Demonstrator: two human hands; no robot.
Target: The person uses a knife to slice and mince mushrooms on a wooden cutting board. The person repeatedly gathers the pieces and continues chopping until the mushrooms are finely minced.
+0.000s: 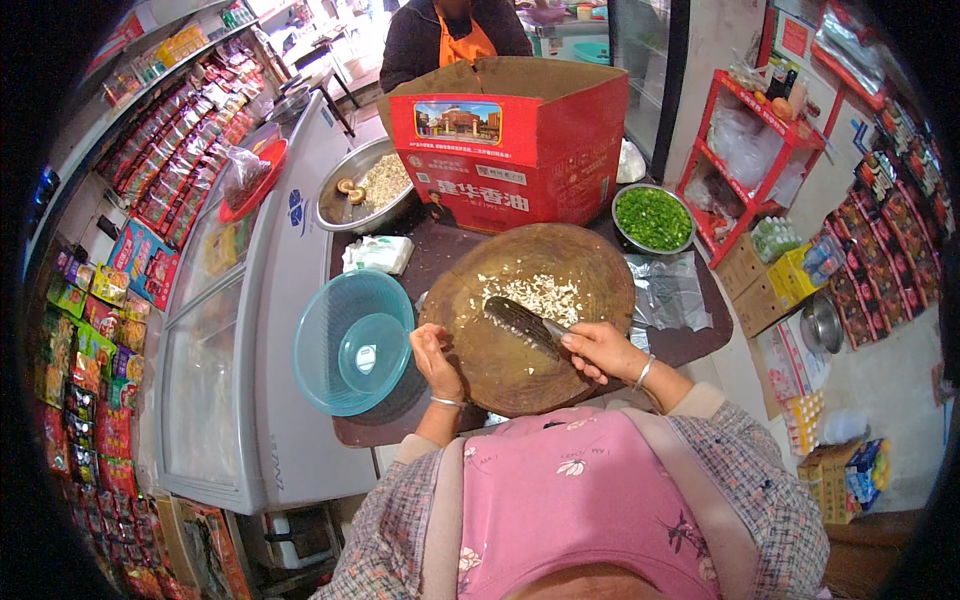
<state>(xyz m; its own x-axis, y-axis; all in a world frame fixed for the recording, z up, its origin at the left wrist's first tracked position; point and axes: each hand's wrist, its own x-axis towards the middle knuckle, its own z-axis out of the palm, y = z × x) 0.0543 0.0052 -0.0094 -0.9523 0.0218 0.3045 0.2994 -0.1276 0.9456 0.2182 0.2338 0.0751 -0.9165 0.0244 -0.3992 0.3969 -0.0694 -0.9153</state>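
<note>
My right hand [604, 350] grips the handle of a cleaver [525, 324], its dark wide blade laid low over the round wooden chopping block [487, 375]. Small pale chopped pieces [536, 292], perhaps mushroom, are spread around the blade's far side, and some bits cling to the blade. My left hand [435, 364] is at the block's left rim with loosely curled fingers and nothing visible in it. Whether it touches the rim is unclear. Just left of it stands a translucent teal plastic basin [322, 360] with no food visible inside.
A large red cardboard box [465, 169] stands behind the block, a person in an orange apron [465, 45] beyond it. A metal basin [330, 214] holds chopped pieces and whole mushrooms; a metal bowl [652, 217] holds chopped greens. A chest freezer [289, 300] flanks the table's left.
</note>
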